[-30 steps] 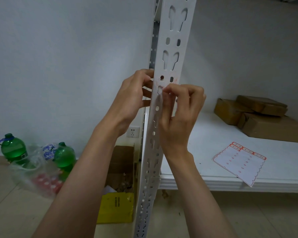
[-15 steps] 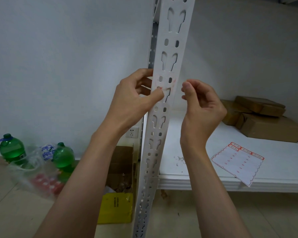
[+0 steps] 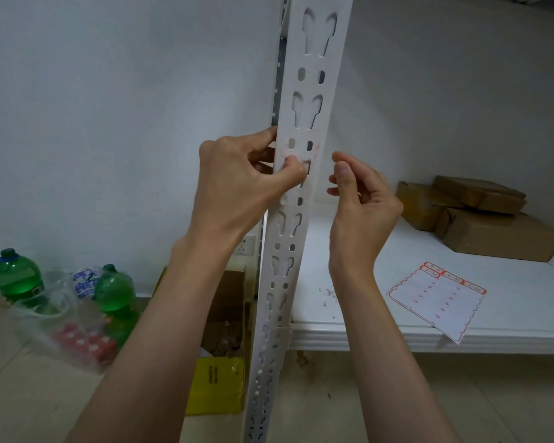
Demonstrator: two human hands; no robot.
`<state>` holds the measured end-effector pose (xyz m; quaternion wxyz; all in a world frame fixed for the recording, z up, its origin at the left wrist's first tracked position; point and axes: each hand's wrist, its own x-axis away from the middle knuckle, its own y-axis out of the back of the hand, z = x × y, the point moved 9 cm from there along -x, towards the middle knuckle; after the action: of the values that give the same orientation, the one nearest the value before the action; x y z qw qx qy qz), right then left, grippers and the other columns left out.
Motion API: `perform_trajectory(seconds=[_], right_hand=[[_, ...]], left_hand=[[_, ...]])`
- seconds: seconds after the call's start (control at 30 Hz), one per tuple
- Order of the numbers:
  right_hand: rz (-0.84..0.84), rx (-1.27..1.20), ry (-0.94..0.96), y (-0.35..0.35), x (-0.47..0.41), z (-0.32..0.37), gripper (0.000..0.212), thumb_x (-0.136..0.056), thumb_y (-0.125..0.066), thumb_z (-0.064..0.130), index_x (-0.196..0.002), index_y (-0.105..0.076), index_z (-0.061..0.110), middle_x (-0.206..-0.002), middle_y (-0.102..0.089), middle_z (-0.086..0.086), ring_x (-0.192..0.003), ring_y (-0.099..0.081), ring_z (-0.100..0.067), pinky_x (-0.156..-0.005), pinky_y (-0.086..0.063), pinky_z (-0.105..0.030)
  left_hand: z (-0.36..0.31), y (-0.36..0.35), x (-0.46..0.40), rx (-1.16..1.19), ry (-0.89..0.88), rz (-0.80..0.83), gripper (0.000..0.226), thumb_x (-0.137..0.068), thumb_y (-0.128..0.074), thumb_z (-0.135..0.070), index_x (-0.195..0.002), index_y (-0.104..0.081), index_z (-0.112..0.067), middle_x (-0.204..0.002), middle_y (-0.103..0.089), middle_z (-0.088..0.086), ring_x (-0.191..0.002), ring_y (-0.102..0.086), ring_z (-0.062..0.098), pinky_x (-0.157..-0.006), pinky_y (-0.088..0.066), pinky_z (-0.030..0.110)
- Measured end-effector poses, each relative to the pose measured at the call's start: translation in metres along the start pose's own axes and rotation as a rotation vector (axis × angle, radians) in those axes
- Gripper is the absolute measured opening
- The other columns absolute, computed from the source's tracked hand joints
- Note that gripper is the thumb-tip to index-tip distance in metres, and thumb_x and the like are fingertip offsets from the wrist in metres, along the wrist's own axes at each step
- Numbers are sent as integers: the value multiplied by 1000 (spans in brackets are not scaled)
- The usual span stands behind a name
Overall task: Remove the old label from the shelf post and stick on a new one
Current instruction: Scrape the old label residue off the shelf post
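The shelf post (image 3: 304,187) is a white, slotted metal upright, leaning slightly in the view. At its mid-height only faint reddish traces of label residue (image 3: 314,148) remain around two small oval holes. The sheet of new labels (image 3: 437,300), white with red borders, lies flat on the shelf right of the post, one corner overhanging the front edge.

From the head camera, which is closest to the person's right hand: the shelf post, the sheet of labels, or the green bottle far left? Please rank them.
From the right hand:
1. Shelf post, just to its left, apart from the fingertips.
2. Label sheet, lying on the shelf below and to the right.
3. Far-left green bottle, on the floor beyond the post.
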<state>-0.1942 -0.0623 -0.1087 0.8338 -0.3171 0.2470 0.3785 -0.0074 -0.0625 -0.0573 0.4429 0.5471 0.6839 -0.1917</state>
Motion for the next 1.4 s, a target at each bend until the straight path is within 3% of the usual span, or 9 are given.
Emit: perform_trajectory(seconds=[0.17,0.43,0.57,0.77,0.93,1.03,1.23,1.4], right_hand=[[-16,0,-45,4,-1,-7,12,-96,-67,16,-101,-75,23,-102,-73,0,-88,-70,-10,-71,-57,-19],[-1,15,-88,1,3,-14,12,-96,-67,16,-99,-76,24,-100,-74,1,-83,-70,-8,-71,-57,-20],[9,10,-102,-1,3,-17,12,-96,-67,15,-99,-76,22,-102,-74,-2,-85,-70,-11,-70,-56,-19],[14,14,-127,-3,5,-21,13,-96,-67,16,-97,-75,26,-101,-74,0,-85,-70,-10,-69,-55,-18],[39,8,-145,-6,7,-24,11,-96,-67,17,-97,-76,23,-100,-74,-3,-82,-69,-12,-70,-57,-21],[46,8,-151,-8,8,-25,11,-96,-67,18,-97,-76,24,-100,-75,-3,-82,-69,-14,-69,-56,-20],[45,49,-131,-6,8,-24,13,-97,-66,17,-98,-77,25,-103,-72,0,-87,-69,-10,-72,-56,-19],[44,72,-118,-3,6,-23,20,-100,-60,12,-101,-75,26,-102,-72,-3,-86,-69,-12,-71,-55,-17]], left_hand=[[-5,1,-1,-64,-70,31,33,-93,-66,-26,-123,-69,-15,-110,-59,-19,-85,-64,-5,-75,-47,-1],[-3,-3,-4,-134,-106,85,34,-95,-62,-27,-125,-68,-10,-124,-68,2,-96,-66,6,-82,-45,1],[-3,-5,-4,-159,-115,110,40,-95,-55,-34,-124,-68,-10,-125,-68,2,-96,-73,16,-87,-50,14],[1,-2,-4,-115,-91,114,39,-93,-65,-31,-129,-65,-15,-125,-69,0,-92,-73,13,-84,-54,15],[-2,-3,-1,-153,-133,66,40,-93,-66,-33,-128,-66,-14,-125,-69,2,-85,-63,2,-74,-44,-1],[-2,-5,0,-191,-144,38,38,-95,-61,-35,-126,-66,-12,-125,-69,3,-84,-64,2,-71,-41,-5],[-5,-5,2,-226,-143,-26,35,-98,-51,-31,-118,-69,-8,-118,-72,6,-85,-73,17,-70,-39,-6],[-4,0,0,-120,-108,-60,47,-99,-39,-42,-115,-71,-12,-111,-75,2,-75,-69,4,-67,-51,5]])
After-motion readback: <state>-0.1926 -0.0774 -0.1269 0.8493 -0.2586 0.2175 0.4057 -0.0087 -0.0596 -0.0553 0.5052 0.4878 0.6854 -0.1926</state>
